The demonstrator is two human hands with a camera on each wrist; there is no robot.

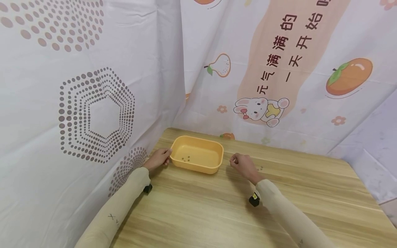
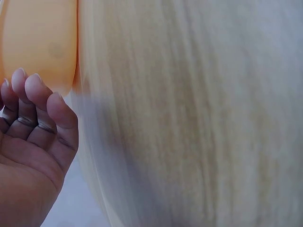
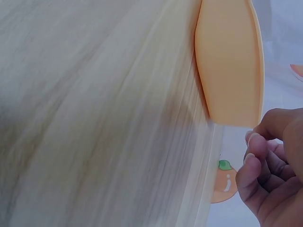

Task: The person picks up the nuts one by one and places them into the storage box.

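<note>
A yellow rectangular plastic basin [image 1: 197,166] stands on the wooden table, with several tiny dark pieces [image 1: 188,158] on its floor. My left hand [image 1: 159,159] holds its left end, thumb at the rim and fingers bent beneath it. To the right of the basin, a short gap away, is my right hand [image 1: 243,166], above the table. Its thumb and index fingertips [image 3: 254,142] come together and the other fingers curl in; I cannot tell whether a tiny piece is between them. More tiny dark pieces [image 1: 261,168] lie on the table just right of that hand.
The wood-grain table [image 1: 198,210] runs up to a white printed curtain [image 1: 214,103] at the back and another dotted curtain [image 1: 149,86] close along the left. A black wrist device [image 1: 254,199] sits under the right sleeve, and a similar one [image 1: 148,188] under the left.
</note>
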